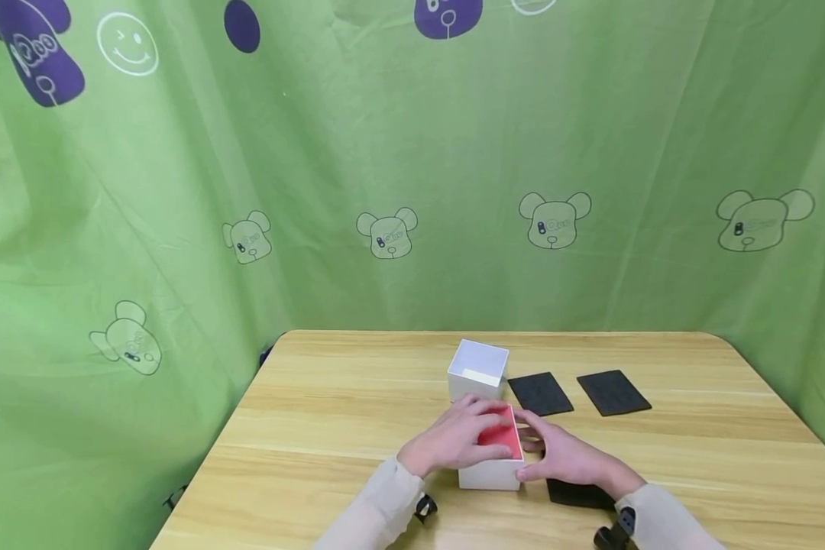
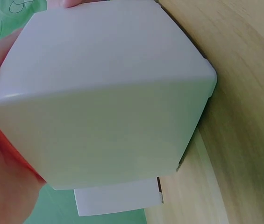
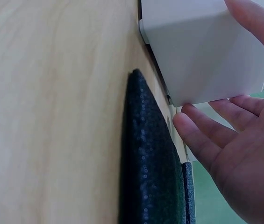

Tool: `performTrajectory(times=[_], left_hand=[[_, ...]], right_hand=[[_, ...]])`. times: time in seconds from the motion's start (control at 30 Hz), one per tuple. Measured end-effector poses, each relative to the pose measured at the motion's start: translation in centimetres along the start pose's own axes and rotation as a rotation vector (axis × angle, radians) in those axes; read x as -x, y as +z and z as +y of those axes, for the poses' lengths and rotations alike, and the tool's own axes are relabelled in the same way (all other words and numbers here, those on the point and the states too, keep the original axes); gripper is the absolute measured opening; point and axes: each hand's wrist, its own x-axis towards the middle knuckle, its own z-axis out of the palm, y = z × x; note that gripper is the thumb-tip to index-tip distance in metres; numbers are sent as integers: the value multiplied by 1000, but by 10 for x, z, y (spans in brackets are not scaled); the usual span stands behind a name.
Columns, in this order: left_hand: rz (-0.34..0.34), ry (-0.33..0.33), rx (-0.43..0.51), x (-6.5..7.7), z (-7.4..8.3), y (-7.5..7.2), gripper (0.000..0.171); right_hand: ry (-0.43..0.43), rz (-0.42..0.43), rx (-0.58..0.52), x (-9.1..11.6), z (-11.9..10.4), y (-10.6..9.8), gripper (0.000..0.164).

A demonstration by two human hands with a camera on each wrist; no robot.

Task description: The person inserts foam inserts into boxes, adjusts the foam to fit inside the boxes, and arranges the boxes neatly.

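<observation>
A white square box [image 1: 490,475] with a red inside [image 1: 502,437] stands upright on the table, its open top facing up. Across that top lies my left hand [image 1: 457,435], fingers spread over the red opening and hiding much of it. In the left wrist view, the left palm [image 2: 5,182] covers the box's red-edged rim. My right hand [image 1: 571,457] holds the box's right side, its thumb at the near corner and its fingers toward the far side. The right wrist view shows right fingertips [image 3: 188,112] at the lower edge of the white wall.
Just behind stands a second white box [image 1: 477,373], open at the top with a pale inside. Two black flat pads [image 1: 541,393] [image 1: 614,392] lie to its right. Another black pad [image 1: 577,493] lies partly under my right forearm. Green curtain [image 1: 454,153] surrounds the wooden table [image 1: 316,428].
</observation>
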Motion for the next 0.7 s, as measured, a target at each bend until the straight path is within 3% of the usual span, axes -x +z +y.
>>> performTrajectory(times=[0.3, 0.7], left_hand=[[-22, 2, -7, -1, -1, 1, 52], [-24, 1, 0, -2, -4, 2, 51]], right_hand=[[24, 6, 6, -1, 2, 0, 94], [-4, 0, -3, 0, -2, 0, 92]])
